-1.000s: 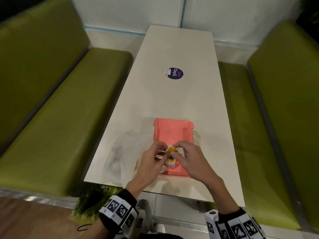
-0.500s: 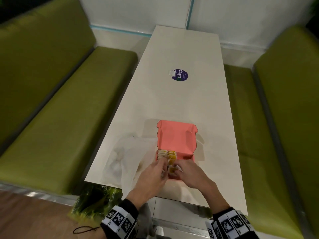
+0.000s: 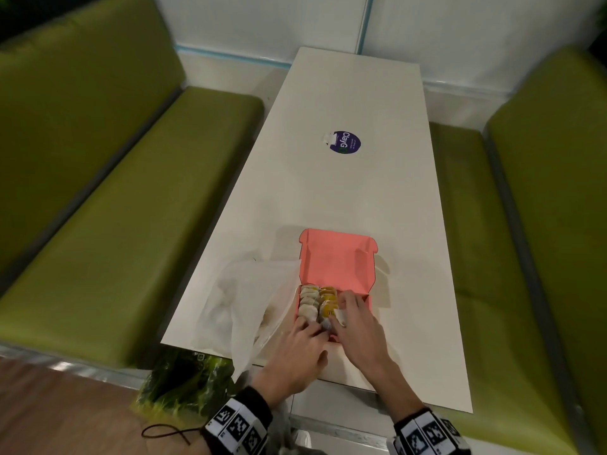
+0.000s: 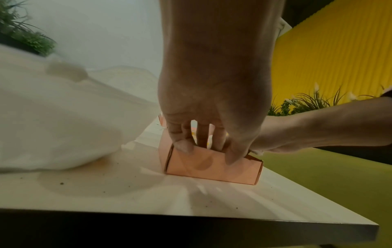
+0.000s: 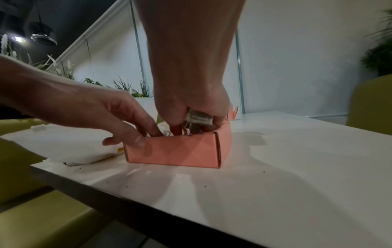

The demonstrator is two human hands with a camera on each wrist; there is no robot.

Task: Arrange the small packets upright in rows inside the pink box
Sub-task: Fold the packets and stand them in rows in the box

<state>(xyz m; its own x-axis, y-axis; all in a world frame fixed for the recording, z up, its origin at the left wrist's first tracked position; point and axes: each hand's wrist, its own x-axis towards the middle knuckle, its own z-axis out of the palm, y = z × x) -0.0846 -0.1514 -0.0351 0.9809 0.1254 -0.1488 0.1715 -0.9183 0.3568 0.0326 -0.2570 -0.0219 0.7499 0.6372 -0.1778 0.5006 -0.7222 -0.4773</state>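
Inside the pink box [image 3: 335,257] at the counter's [image 3: 345,192] near end, the right hand [image 3: 356,318] pinches a packet [image 5: 199,118] while the left hand's [image 3: 295,353] straight fingers [image 4: 202,135] steady the upright packets [image 3: 317,300], which a careless push might topple.

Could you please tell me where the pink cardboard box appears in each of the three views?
Head: pink cardboard box lower centre, lid open.
Left wrist: centre, below the left hand.
Right wrist: centre, below the right hand.
Shared landmark: white table beneath the box.
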